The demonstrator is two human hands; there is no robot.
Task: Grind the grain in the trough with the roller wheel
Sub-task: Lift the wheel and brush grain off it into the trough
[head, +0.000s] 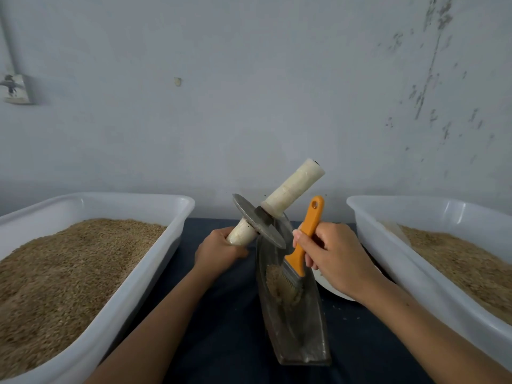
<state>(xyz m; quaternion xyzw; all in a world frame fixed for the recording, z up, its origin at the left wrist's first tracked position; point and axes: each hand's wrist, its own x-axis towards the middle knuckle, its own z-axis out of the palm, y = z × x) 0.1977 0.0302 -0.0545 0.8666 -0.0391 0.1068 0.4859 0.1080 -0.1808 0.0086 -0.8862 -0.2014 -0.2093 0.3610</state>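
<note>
A boat-shaped metal trough [310, 339] lies on the dark cloth in front of me, with a patch of ground grain [277, 281] in its middle. My left hand [219, 250] grips the near white handle of the roller wheel [259, 224], which is lifted and tilted above the trough's far end; its other white handle points up to the right. My right hand [332, 256] holds an orange-handled brush [303, 245], and the bristles rest in the grain inside the trough.
A white tub [155, 259] full of brown grain stands at the left, and a second white tub [388, 250] with grain at the right. A white plate [329, 289] lies partly under my right hand, beside the trough. A pale wall rises close behind.
</note>
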